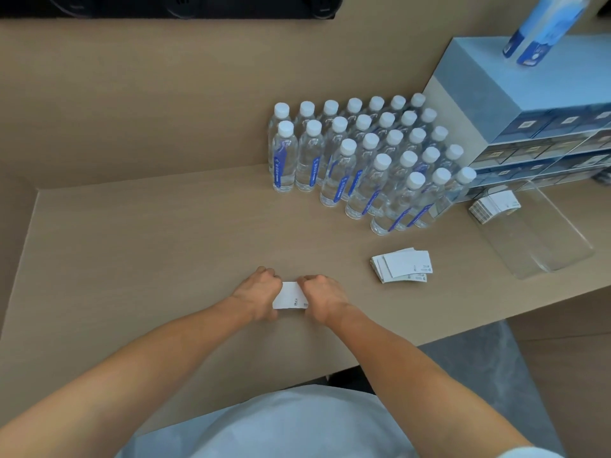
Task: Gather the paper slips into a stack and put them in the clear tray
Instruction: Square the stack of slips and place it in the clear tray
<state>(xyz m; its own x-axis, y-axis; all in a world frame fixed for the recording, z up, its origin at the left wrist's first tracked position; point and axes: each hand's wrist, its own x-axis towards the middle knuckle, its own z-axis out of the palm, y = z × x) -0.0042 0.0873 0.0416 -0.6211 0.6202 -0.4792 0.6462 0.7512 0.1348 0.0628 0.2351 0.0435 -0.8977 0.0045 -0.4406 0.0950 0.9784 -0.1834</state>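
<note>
1. The held stack of paper slips (291, 295) sits on the table (148, 242) right in front of the person, its long axis running left to right between the two hands
2. The left hand (259, 292) clasps the stack's left end and the right hand (322, 297) clasps its right end; both are curled closed on the slips with fingers tucked over the far edge, seemingly squaring them up
3. A second, loose pile of slips (401, 264) lies fanned on the table to the right and slightly farther away, well apart from the held stack; the right hand is the nearer one to it
4. The clear tray (542, 239) lies farther right again, near the table's right edge, its long axis angled from far-left to near-right
5. The tray already holds a bundle of slips (494, 204) at its far end; the rest of it looks bare
6. So the coming move, as I judge it, runs rightward: either merge the held stack with the loose pile on the way, or carry it past that pile to the tray, a reach that favours the right hand
7. A block of water bottles (370, 160) stands beyond the loose pile, just left of the tray's far end, and stacked boxes (529, 94) rise behind the tray, so an approach from the near side looks clearest
</note>
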